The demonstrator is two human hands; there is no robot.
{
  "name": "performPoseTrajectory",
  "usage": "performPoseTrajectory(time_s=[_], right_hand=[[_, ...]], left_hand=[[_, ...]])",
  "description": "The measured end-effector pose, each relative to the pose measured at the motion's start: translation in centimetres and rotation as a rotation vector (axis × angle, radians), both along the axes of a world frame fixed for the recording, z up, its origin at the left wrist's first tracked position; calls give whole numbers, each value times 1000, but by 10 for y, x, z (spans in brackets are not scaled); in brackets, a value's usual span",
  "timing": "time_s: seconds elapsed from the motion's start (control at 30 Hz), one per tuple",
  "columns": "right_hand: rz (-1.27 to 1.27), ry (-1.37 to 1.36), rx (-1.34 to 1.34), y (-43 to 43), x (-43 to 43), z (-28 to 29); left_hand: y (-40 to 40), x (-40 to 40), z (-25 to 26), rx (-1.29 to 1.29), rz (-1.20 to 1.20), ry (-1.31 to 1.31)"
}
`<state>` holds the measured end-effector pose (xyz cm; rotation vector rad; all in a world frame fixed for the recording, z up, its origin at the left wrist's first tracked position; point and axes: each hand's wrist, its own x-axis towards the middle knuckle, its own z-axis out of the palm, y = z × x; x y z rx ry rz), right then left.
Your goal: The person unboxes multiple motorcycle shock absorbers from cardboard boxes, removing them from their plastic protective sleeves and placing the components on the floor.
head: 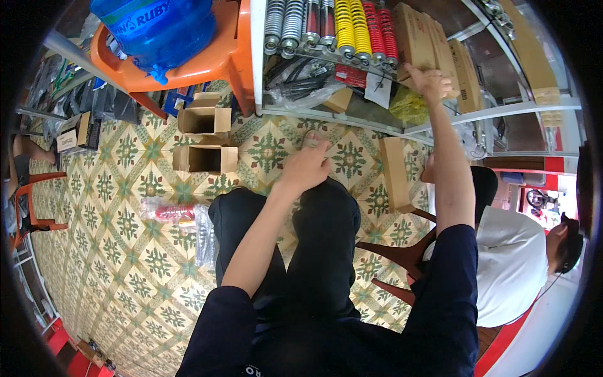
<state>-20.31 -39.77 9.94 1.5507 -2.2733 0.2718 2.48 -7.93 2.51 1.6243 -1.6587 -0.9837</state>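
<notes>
My right hand (429, 84) reaches up to the shelf and rests against the near ends of long brown cardboard boxes (417, 40); whether its fingers grip one cannot be told. Beside these boxes stand red (380, 33), yellow (352, 28) and silver coil-spring shock absorbers (284, 23) in a row. My left hand (308, 165) hangs over my knee, loosely curled, with nothing seen in it. Two open cardboard boxes (226, 123) (229, 159) stand on the tiled floor. Plastic-wrapped shock absorbers (174, 212) lie left of my legs.
A blue water jug (160, 33) sits on an orange plastic chair (188, 81). A long cardboard box (395, 176) lies on the floor at the right. Behind it, a person in a white shirt (504, 264) sits close to my right arm. Bagged parts (301, 82) fill the lower shelf.
</notes>
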Motion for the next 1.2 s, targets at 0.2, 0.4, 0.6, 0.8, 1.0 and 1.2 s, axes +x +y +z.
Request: performPoseTrajectory(time_s=[0.2,0.4,0.6,0.8,1.0,1.2], right_hand=[[-13,-116,-25,48,6,12],[-207,-1556,-270,91,18,25],[126,-2267,-116,68,-14,-14],[186,-2175,-116,62,-29,-31],[146,-2251,-198,122,-25,-26],[36,-2381,-238,194,-35,-18]], left_hand=[[3,2,5,27,-8,-37],[10,9,0,-43,5,-80],[13,5,-3,-19,-17,-36],[-2,-7,-8,-7,-18,-98],[-9,-31,-14,31,-82,-41],[-41,-49,-24,439,-118,610]])
